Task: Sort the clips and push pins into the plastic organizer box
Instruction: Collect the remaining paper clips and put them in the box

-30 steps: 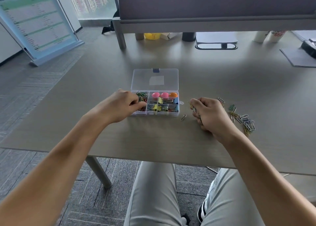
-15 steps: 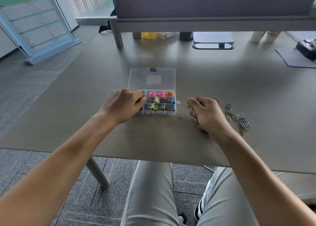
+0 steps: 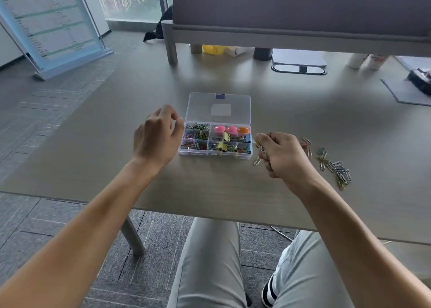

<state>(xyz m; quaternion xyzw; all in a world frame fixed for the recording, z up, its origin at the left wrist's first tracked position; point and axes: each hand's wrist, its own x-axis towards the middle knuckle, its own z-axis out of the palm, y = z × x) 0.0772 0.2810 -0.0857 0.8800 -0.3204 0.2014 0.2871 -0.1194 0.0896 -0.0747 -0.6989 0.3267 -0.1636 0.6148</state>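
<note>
A clear plastic organizer box (image 3: 243, 157) lies on the table with its lid (image 3: 203, 108) folded back. Its left compartments hold coloured paper clips (image 3: 197, 130); the right ones hold pink and orange push pins (image 3: 225, 129) and binder clips (image 3: 222, 146). My left hand (image 3: 156, 137) hovers just left of the box, fingers curled, nothing visible in it. My right hand (image 3: 283, 157) is closed on a bunch of paper clips just right of the box. One loose clip (image 3: 257, 161) lies beside it. A scatter of paper clips (image 3: 335, 166) lies further right.
A grey desk divider (image 3: 300, 9) on a metal post (image 3: 171, 44) closes off the far side, with cups and a cable slot (image 3: 299, 69) beneath it. A grey pad (image 3: 405, 93) sits far right. The table's near edge (image 3: 210, 214) runs above my knees.
My left hand has lifted off the box's left compartments and drawn back to the left, uncovering them. My right hand stays closed on its clips beside the box.
</note>
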